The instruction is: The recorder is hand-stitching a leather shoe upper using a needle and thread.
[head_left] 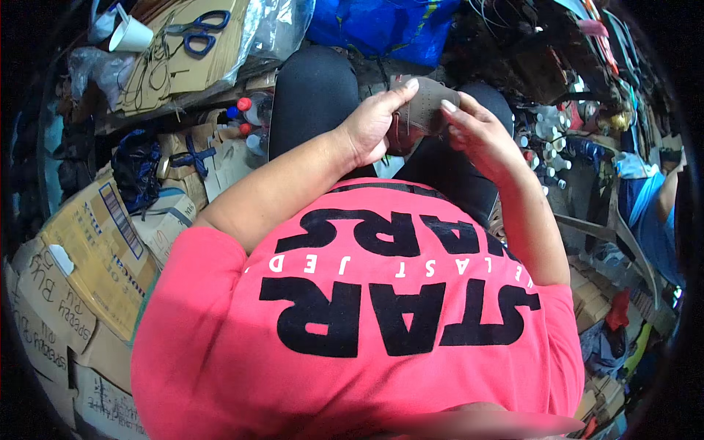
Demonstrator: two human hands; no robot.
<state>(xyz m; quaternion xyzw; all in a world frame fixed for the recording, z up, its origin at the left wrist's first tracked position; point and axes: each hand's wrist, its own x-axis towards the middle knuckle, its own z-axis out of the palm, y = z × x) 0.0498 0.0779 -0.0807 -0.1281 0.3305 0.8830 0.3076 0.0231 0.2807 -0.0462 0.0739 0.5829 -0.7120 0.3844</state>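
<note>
Above my knees, both hands hold a brown leather piece (425,106) that looks like part of a shoe upper. Small punched holes run across its face, and a reddish-brown edge or strip shows at its lower left. My left hand (372,123) grips the left side, thumb on top and the other fingers hidden behind. On the right side, my right hand (475,130) pinches the edge with its thumb and bent fingers. The underside of the piece is hidden. My dark trouser legs (315,95) lie on either side of it.
Blue-handled scissors (196,33) and dark cord lie on stacked cardboard (176,73) at the far left, by a white cup (130,34). A blue bag (381,29) stands ahead. Plastic bottles (548,125) crowd the right; cardboard boxes (95,249) fill the left.
</note>
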